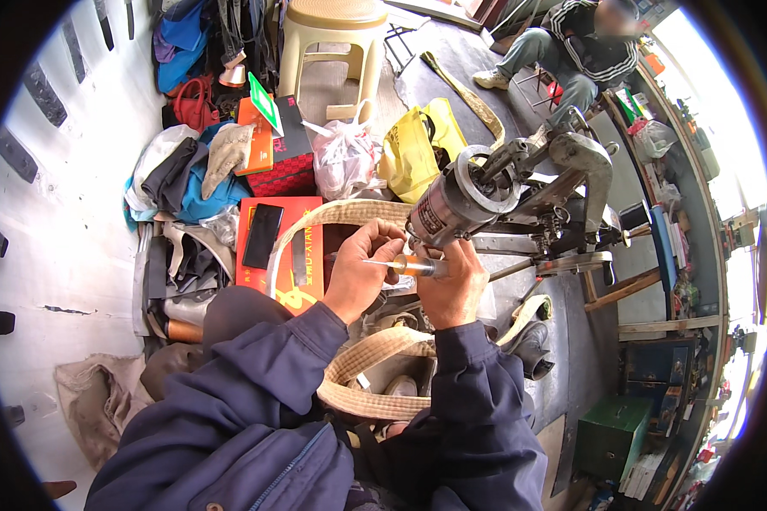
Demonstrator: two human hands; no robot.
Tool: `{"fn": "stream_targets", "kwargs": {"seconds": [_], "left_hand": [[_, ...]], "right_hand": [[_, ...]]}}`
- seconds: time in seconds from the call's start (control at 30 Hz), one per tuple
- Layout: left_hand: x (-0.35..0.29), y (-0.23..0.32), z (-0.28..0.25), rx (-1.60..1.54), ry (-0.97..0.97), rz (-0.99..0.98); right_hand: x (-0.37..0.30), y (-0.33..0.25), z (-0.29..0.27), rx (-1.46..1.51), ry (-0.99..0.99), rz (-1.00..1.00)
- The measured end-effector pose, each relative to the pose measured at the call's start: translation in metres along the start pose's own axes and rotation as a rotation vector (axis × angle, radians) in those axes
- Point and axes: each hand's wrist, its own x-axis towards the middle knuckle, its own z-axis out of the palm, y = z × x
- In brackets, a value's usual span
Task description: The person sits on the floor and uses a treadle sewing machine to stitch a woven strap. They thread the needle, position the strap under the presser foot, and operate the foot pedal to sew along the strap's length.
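Note:
In front of me, my right hand (457,288) is closed around the back end of a clear syringe (413,266) that holds amber liquid. The syringe lies crosswise, its thin tip toward the left. My left hand (360,271) has thumb and fingers pinched together beside that tip; whatever they grip is hidden. Just beyond both hands stands a metal sewing machine (452,200) with a round drum-shaped head, nearly touching my fingers. A wide beige woven strap (375,362) loops around and below my hands.
At left, a black phone (263,236) lies on a red box (308,281). Behind are a white plastic bag (347,157), a yellow bag (422,140) and a beige stool (337,17). A seated person (584,51) is at far right, near cluttered shelves (699,187). A green box (614,439) stands lower right.

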Motion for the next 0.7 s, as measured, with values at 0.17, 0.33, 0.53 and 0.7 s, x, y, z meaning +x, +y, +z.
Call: {"fn": "stream_targets", "kwargs": {"seconds": [0.17,0.33,0.53,0.7], "left_hand": [[0.0,0.0,0.0,0.002,-0.032,0.03],[0.002,-0.004,-0.001,-0.029,-0.066,0.009],[0.003,-0.009,-0.001,0.035,-0.042,0.021],[0.002,-0.009,0.001,0.062,-0.033,0.067]], "right_hand": [[0.001,-0.005,-0.006,-0.076,-0.04,0.014],[0.002,-0.008,-0.009,-0.123,-0.066,0.041],[0.004,-0.005,-0.006,-0.042,-0.005,-0.039],[0.003,-0.003,-0.003,0.024,0.027,-0.032]]}}
